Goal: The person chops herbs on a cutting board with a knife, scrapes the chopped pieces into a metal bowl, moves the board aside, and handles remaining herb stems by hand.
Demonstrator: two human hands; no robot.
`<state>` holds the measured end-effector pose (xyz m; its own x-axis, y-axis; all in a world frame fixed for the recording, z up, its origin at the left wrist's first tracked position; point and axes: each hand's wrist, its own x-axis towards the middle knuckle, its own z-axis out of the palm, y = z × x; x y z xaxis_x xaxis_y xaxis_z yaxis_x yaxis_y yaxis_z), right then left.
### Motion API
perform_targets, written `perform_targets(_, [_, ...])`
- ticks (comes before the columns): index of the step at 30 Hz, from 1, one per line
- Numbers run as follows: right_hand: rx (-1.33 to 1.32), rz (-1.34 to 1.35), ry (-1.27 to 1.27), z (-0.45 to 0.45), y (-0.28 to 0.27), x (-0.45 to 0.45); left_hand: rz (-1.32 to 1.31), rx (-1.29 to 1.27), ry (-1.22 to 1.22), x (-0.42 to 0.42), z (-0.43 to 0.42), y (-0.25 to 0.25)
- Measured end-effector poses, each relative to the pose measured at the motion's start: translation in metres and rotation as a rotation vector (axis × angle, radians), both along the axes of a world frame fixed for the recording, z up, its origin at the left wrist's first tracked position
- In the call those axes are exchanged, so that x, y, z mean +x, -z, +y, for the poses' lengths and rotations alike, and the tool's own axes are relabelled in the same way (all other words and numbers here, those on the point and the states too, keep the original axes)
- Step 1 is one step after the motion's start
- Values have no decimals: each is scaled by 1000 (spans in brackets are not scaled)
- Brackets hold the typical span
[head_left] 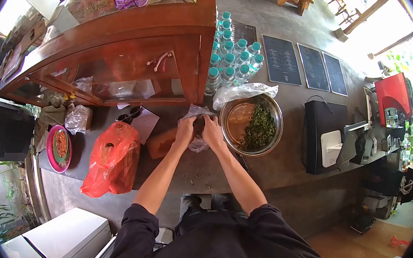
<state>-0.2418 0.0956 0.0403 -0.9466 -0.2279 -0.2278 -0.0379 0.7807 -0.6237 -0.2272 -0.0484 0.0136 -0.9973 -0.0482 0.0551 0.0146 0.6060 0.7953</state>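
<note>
My left hand (184, 133) and my right hand (212, 131) are close together over the counter, each closed on a side of a clear plastic bag (198, 110). Something dark shows between them at the bag; I cannot make out what it is. Just right of my right hand stands a steel bowl (278, 136) with chopped green leaves (260, 127) heaped on its right side. Another clear plastic bag (243, 92) lies against the bowl's far rim. A brown block-like object (160, 143) lies left of my left hand.
Several water bottles (228, 73) with teal caps stand beyond the bowl, beside a wooden glass cabinet (203, 38). A red plastic bag (112, 159) and a pink basin (51, 158) are at left. A black box (311, 135) stands at right, near dark menu boards (281, 60).
</note>
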Motion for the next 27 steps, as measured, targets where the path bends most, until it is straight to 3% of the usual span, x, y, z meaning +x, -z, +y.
perform_targets(4, [95, -41, -49, -2, -12, 10, -48, 105, -101, -1, 18, -2])
perform_targets(10, [-93, 386, 15, 11, -9, 47, -188, -104, -10, 7, 21, -23])
perform_targets(12, [-131, 421, 37, 23, -23, 69, -29, -83, 185, 21, 6, -53])
perform_targets(14, [-349, 306, -21, 39, -50, 103, 50, -20, 229, 49, -5, -86])
perform_targets(16, [-351, 311, -18, 62, -34, 144, 110, 199, 225, 86, -15, -102])
perform_targets(19, [-260, 264, -40, 87, 8, 207, 128, 57, 273, 162, -29, -61])
perform_targets(21, [-105, 348, 3, 93, 39, 233, 80, -280, 329, 207, -30, -24])
perform_targets(23, [-81, 360, -19, 75, 56, 236, 25, -353, 320, 238, -29, 24])
perform_targets(27, [-184, 362, -81, 9, 61, 227, -104, -539, 377, 257, -25, 42])
